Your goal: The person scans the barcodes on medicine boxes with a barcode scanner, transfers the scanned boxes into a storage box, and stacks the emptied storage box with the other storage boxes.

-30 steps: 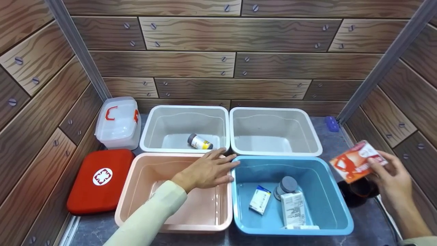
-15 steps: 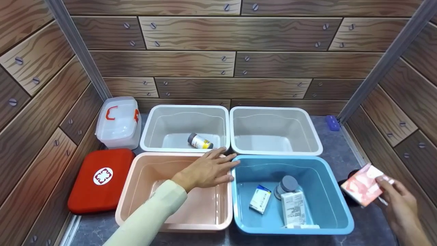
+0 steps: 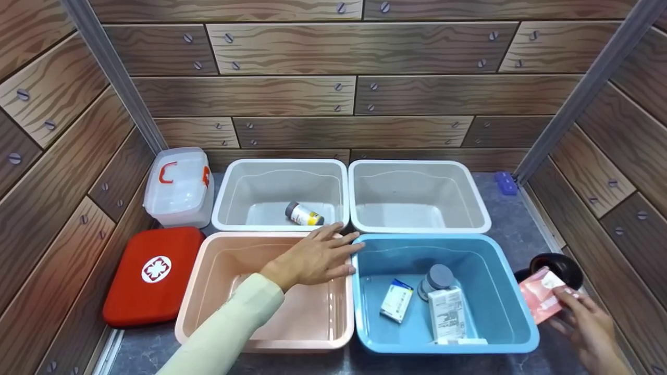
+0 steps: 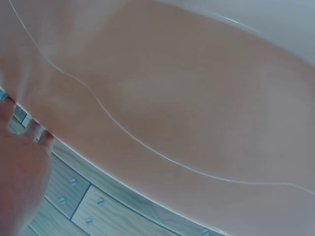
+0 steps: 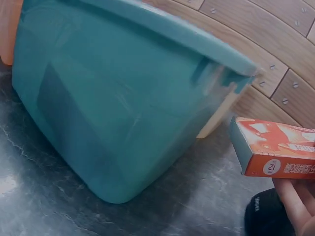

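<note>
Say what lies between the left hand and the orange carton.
In the head view, the blue tub, containing a gray-capped bottle and white cartons, lies between the left hand and the orange carton.

bins (image 3: pixel 417 185): 4 | bottles (image 3: pixel 304 214): 2 | cartons (image 3: pixel 540 299): ≥3 | red case (image 3: pixel 151 297): 1 | clear box (image 3: pixel 180 192): 1 | purple item (image 3: pixel 506 184): 1 | hands (image 3: pixel 312 260): 2

It's a two-by-two setup mid-frame: back-left bin (image 3: pixel 271 187) with a bottle (image 3: pixel 304 214) inside, back-right bin (image 3: pixel 411 182) beside it, front-left bin (image 3: pixel 323 312), and front-right bin (image 3: pixel 495 302) with boxes (image 3: pixel 448 315) in it. A storage tub (image 3: pixel 177 187) sits frame left, case (image 3: pixel 180 286) in front. Lower right, a carton (image 3: pixel 541 301)'s in the right hand (image 3: pixel 589 323).
</note>
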A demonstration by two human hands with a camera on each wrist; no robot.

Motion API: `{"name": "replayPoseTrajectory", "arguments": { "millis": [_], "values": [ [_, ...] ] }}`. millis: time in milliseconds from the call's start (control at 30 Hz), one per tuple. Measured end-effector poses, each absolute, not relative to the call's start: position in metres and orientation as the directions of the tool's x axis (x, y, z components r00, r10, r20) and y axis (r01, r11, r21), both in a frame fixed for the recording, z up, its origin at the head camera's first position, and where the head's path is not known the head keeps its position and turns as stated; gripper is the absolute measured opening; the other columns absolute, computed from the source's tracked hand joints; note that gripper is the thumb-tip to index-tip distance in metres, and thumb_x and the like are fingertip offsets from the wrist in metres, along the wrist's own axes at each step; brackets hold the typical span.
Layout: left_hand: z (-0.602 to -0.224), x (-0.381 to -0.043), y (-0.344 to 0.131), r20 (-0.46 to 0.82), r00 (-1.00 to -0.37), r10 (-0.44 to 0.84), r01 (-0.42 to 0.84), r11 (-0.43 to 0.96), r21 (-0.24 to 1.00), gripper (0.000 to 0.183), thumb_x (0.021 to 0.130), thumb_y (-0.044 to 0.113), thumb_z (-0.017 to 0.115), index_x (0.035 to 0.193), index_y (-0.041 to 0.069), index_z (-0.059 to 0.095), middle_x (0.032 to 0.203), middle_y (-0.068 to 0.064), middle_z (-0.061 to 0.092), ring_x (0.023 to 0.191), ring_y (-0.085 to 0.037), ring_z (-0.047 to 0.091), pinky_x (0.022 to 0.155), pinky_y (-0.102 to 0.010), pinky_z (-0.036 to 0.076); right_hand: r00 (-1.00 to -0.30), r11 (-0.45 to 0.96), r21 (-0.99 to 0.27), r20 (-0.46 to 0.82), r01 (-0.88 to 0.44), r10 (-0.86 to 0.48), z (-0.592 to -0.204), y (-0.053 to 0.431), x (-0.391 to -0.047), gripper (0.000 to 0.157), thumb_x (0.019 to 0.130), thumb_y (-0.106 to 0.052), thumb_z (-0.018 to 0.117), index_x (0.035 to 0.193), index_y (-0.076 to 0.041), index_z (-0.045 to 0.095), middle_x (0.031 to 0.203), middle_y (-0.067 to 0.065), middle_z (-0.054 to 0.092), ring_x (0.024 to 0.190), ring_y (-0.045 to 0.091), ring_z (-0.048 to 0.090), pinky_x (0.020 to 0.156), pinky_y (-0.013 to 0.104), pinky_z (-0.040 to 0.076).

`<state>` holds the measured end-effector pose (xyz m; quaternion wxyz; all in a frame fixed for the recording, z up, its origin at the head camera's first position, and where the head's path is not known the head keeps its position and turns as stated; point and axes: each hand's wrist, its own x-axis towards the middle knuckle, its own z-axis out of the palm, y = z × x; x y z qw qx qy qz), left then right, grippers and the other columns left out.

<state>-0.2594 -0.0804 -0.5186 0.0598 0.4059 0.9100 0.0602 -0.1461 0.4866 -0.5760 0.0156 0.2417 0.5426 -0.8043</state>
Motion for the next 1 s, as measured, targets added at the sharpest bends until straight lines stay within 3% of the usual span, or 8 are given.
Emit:
{"name": "replayPoseTrajectory", "arguments": {
  "millis": [200,367,600,767,1000],
  "values": [
    [-0.518,-0.259,-0.081,-0.061,-0.666,0.743,0.727,0.665,0.170,0.065,0.115,0.063,0.032,0.174,0.035,0.029,0.182,0.007,0.023,0.172,-0.032,0.014,0.138,-0.056,0.018,-0.868,-0.385,-0.826,-0.485,0.412,0.110,-0.587,0.484,-0.154,0.032,0.114,-0.029,0.056,0.090,-0.036,0.077,0.095,-0.019,0.079,0.090,0.003,0.076,0.082,0.025,0.065],
    [-0.518,-0.258,-0.081,-0.062,-0.666,0.743,0.725,0.664,0.182,0.064,0.115,0.063,0.033,0.174,0.035,0.030,0.182,0.007,0.024,0.172,-0.032,0.013,0.139,-0.054,0.017,-0.866,-0.377,-0.815,-0.496,0.440,0.059,-0.596,0.481,-0.160,0.038,0.116,-0.030,0.052,0.090,-0.038,0.079,0.098,-0.022,0.079,0.094,0.002,0.075,0.086,0.022,0.063],
    [-0.518,-0.258,-0.082,-0.060,-0.664,0.745,0.725,0.661,0.194,0.065,0.115,0.062,0.034,0.173,0.034,0.031,0.182,0.006,0.024,0.172,-0.032,0.012,0.139,-0.054,0.015,-0.828,-0.430,-0.765,-0.556,0.480,0.065,-0.599,0.479,-0.166,0.039,0.114,-0.031,0.056,0.084,-0.036,0.080,0.094,-0.021,0.080,0.091,0.003,0.077,0.086,0.022,0.063],
    [-0.519,-0.259,-0.082,-0.059,-0.666,0.743,0.724,0.664,0.189,0.065,0.115,0.063,0.033,0.174,0.035,0.031,0.182,0.006,0.024,0.172,-0.032,0.013,0.139,-0.054,0.016,-0.836,-0.404,-0.788,-0.541,0.465,0.092,-0.599,0.478,-0.168,0.039,0.115,-0.031,0.053,0.085,-0.038,0.078,0.093,-0.021,0.078,0.089,0.001,0.074,0.084,0.022,0.062],
    [-0.518,-0.258,-0.082,-0.057,-0.668,0.742,0.722,0.665,0.190,0.065,0.115,0.063,0.032,0.174,0.036,0.030,0.182,0.007,0.023,0.172,-0.032,0.013,0.139,-0.054,0.016,-0.794,-0.396,-0.766,-0.594,0.506,0.134,-0.598,0.474,-0.169,0.035,0.112,-0.035,0.059,0.082,-0.042,0.075,0.090,-0.023,0.076,0.089,-0.002,0.072,0.085,0.022,0.060]
  ]
}}
